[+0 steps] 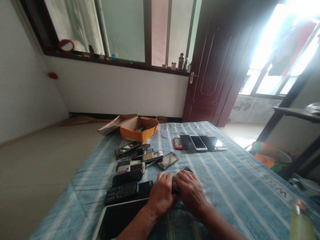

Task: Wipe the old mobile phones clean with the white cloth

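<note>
My left hand (162, 193) and my right hand (189, 190) are close together, low in the middle of the head view. Both have their fingers bent round a dark phone-like object (189, 170); a corner of it shows beyond my right fingers. The rest of it is hidden by my hands, so its exact kind is not visible. Just beyond them lies a touchscreen phone (168, 161). To the left are a black keypad phone (122, 193), a silver keypad phone (152, 156) and several other old phones. A white-edged tablet (120, 218) lies beside my left forearm.
An open orange cardboard box (137, 135) with a phone inside stands at the table's far left. At the far right, a small pink phone (178, 143) and several flat smartphones (198, 143) lie in a row. A bottle (301, 221) stands on the striped tablecloth (225, 186) near the right edge.
</note>
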`<state>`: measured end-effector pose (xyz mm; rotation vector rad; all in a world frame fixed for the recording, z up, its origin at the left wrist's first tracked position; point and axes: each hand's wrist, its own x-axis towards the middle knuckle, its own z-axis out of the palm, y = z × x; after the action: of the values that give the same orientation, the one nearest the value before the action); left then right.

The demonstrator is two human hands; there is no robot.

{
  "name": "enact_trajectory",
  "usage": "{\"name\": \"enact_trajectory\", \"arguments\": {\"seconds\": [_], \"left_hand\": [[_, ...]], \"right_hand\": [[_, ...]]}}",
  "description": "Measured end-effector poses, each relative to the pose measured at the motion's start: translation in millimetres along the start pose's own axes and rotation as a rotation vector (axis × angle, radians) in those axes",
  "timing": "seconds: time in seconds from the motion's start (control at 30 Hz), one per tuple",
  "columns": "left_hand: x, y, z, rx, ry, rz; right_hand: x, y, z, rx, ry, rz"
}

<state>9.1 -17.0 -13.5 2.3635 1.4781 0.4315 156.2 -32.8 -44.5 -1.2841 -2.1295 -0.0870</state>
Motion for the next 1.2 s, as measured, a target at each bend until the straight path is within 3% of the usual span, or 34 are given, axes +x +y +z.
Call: {"name": "enact_trajectory", "arguments": {"seconds": [0.23,0.47,0.8,1.0,1.2], "left_hand": [[-1,1,-1,0.006,-0.026,-0.006],[-3,0,1,0.019,-0.006,0.012],[-1,3,-1,0.005,-0.010,0.001],[-1,-1,3,-0.030,0.019,0.042],[-1,0,6,0.013,0.015,0.005]], "right_hand": [[-16,-15,9,-0.188,-0.043,0.145],[-24,-13,7,-0.013,-0.134,0.058],[1,-10,-3,0.230,-0.164,-0.015],[13,4,0,0.145,-0.160,0.021],[15,32,0,-0.087,-0.091,0.194]]}}
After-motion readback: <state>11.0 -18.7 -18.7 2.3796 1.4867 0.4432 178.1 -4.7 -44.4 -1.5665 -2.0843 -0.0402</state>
